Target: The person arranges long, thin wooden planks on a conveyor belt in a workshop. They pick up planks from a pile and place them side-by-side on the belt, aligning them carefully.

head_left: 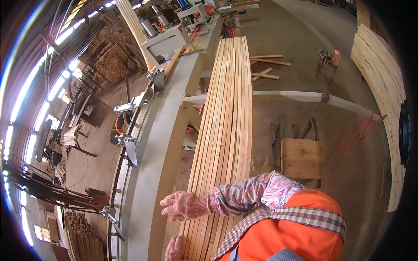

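Note:
Long, pale wooden strips [224,126] lie side by side in a bundle running away from me, left of my orange vest and checked strap. My right hand [180,206], in a patterned sleeve, reaches across the strips. Its wrist is over them, and its fingers extend past their left edge, slightly apart, with nothing seen in them. Nearer the lower edge, my left hand [174,249] is beside the same left edge of the bundle. The frame cuts it off, so its grip is hidden.
A long grey machine bed [161,174] with metal clamps runs along the left. A pale rail [300,95] crosses beyond the strips. Right of them stand a wooden stool [301,157] and a tall timber stack [379,95]. Loose strips [266,74] lie farther off.

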A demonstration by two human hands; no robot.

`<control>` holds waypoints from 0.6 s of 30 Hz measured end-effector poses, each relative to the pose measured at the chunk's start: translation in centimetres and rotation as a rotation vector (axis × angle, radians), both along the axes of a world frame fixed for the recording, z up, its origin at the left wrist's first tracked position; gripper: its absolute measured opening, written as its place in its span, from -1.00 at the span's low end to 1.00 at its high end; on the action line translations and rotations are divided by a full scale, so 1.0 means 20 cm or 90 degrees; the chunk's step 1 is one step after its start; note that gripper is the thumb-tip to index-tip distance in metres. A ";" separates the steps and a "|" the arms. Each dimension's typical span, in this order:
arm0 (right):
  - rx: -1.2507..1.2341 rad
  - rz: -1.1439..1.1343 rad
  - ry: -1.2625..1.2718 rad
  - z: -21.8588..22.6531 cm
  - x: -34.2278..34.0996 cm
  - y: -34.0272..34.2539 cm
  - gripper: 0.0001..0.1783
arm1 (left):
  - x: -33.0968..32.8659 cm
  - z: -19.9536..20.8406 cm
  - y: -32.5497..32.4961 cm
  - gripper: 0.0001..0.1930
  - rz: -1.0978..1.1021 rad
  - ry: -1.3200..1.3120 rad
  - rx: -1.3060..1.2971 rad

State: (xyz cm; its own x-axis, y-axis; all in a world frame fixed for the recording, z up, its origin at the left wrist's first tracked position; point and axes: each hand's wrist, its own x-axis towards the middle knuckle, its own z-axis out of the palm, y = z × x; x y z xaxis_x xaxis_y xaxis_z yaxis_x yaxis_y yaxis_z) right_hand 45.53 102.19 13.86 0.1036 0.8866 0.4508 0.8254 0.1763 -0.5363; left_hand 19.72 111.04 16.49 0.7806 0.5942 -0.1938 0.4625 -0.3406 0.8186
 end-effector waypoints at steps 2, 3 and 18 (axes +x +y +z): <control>-0.024 0.002 -0.028 0.03 0.00 0.00 -0.56 | 0.05 0.03 -0.02 -0.49 -0.008 0.043 0.016; -0.100 0.011 -0.040 0.06 0.00 0.00 -0.56 | 0.08 0.04 -0.02 -0.49 -0.015 0.053 0.019; -0.438 0.122 -0.181 0.10 -0.02 0.06 -0.64 | 0.14 0.05 -0.02 -0.54 -0.038 0.077 0.022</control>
